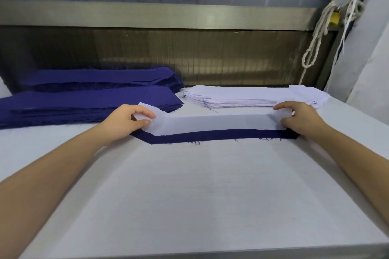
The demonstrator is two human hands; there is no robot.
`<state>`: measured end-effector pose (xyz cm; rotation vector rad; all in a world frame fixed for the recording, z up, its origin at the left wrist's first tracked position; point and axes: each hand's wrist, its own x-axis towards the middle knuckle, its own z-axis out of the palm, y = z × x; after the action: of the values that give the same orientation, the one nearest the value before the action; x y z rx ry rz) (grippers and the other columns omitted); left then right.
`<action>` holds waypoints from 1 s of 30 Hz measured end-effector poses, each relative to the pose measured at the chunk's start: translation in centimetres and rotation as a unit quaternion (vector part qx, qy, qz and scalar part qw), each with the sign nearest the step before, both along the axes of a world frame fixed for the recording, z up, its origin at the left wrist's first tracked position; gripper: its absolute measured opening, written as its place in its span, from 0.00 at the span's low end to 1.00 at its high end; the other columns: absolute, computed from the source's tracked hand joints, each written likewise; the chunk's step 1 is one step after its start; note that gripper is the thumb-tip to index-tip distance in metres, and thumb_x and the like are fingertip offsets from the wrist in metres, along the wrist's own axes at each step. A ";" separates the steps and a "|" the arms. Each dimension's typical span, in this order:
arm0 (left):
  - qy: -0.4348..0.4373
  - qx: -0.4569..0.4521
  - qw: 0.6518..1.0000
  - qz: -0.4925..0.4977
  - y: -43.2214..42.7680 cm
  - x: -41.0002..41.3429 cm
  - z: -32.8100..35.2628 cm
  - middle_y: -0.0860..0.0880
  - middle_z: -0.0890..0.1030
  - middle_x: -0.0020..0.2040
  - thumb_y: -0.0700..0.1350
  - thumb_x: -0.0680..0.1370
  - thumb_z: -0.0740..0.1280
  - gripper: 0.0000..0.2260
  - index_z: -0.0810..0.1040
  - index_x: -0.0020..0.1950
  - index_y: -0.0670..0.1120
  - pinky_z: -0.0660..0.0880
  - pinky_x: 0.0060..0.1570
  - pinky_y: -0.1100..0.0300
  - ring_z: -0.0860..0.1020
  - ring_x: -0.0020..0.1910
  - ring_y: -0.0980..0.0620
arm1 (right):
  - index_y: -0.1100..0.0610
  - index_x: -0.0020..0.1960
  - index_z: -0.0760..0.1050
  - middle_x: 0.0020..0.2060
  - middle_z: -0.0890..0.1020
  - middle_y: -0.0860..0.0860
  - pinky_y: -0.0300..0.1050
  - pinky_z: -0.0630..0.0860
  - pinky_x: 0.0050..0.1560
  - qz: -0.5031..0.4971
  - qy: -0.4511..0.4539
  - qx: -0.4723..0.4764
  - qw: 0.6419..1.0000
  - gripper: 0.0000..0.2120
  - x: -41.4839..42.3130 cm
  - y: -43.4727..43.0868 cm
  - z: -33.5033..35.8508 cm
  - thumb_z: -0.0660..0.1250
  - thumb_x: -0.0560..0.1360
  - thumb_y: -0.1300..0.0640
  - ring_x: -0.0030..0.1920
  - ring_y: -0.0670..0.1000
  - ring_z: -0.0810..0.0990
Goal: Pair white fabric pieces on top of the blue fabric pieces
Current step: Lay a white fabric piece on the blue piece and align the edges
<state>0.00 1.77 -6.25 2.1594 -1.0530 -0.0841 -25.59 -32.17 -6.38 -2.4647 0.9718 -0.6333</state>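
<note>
On the white-covered table (200,195), seen from the head camera, lay one single blue piece (210,134), a long dark navy strip with slanted ends and loose threads fraying from its near edge. One white piece (210,123) of the same long shape sat over it, shifted toward the far side, so that only a narrow band of blue showed along the near edge and at both slanted corners. Two hands worked it. The left hand (124,122) pinched the left end of the white piece between thumb and curled fingers, and that end was lifted and bent upward. The right hand (299,118) held the right end, its fingers curled over the far edge and the thumb tucked at the near side. The middle of the white piece looked flat and smooth, thin and slightly translucent. Farther back stood three stacks. A near blue stack (84,103) and a far blue stack (105,79) lay at the far left, one behind the other, and one white stack (242,95) lay to their right, just beyond the right hand. A metal rail (168,14) ran across the back, and a knotted pale cord (315,48) hung at the far right.
</note>
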 end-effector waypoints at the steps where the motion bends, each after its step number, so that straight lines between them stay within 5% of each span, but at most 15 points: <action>1: -0.003 -0.011 1.000 0.004 0.0 -0.1 0.0 0.57 0.78 0.39 0.41 0.77 0.68 0.09 0.80 0.46 0.57 0.68 0.32 0.72 0.75 0.31 0.63 | 0.50 0.54 0.78 0.36 0.76 0.46 0.40 0.66 0.29 -0.004 0.000 0.003 1.000 0.18 -0.1 0.0 0.1 0.63 0.70 0.67 0.32 0.50 0.73; 9: 0.044 -0.125 0.991 0.031 0.3 0.0 0.8 0.58 0.80 0.46 0.47 0.78 0.66 0.05 0.82 0.45 0.53 0.72 0.34 0.72 0.78 0.29 0.56 | 0.60 0.48 0.83 0.43 0.79 0.48 0.38 0.66 0.47 0.017 -0.062 -0.043 0.997 0.12 -0.3 0.6 0.3 0.61 0.73 0.67 0.43 0.48 0.74; 16: 0.053 -0.102 0.993 0.022 1.0 1.1 1.5 0.54 0.81 0.44 0.40 0.74 0.71 0.07 0.83 0.41 0.53 0.73 0.30 0.72 0.79 0.29 0.59 | 0.61 0.42 0.82 0.27 0.75 0.44 0.23 0.66 0.30 0.008 -0.112 -0.037 0.993 0.11 -1.1 0.3 1.0 0.62 0.71 0.70 0.31 0.43 0.74; 22: -0.020 0.030 0.999 0.004 1.2 1.3 1.1 0.63 0.80 0.39 0.42 0.72 0.73 0.09 0.82 0.38 0.58 0.68 0.35 0.73 0.76 0.39 0.66 | 0.56 0.38 0.82 0.28 0.76 0.41 0.34 0.65 0.33 0.048 -0.031 -0.027 0.998 0.11 -1.1 0.2 0.7 0.64 0.72 0.67 0.31 0.46 0.72; 25: -0.053 0.084 0.995 -0.012 1.2 1.1 0.8 0.64 0.78 0.44 0.43 0.73 0.73 0.10 0.81 0.39 0.59 0.65 0.42 0.73 0.74 0.45 0.64 | 0.54 0.39 0.82 0.31 0.79 0.48 0.38 0.67 0.34 0.050 0.022 -0.034 0.998 0.11 -1.1 -0.2 0.5 0.64 0.73 0.65 0.32 0.46 0.72; 30: -0.058 0.100 0.993 -0.022 1.0 0.8 0.9 0.68 0.74 0.45 0.45 0.74 0.71 0.07 0.80 0.43 0.59 0.65 0.45 0.66 0.72 0.43 0.67 | 0.56 0.44 0.82 0.38 0.81 0.51 0.46 0.71 0.44 0.052 0.031 -0.040 0.997 0.05 -1.0 -0.7 0.3 0.67 0.74 0.59 0.39 0.52 0.76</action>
<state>0.79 2.80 -5.33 2.3436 -1.2033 -0.0893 -26.61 -32.85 -6.12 -2.6003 0.8496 -0.5762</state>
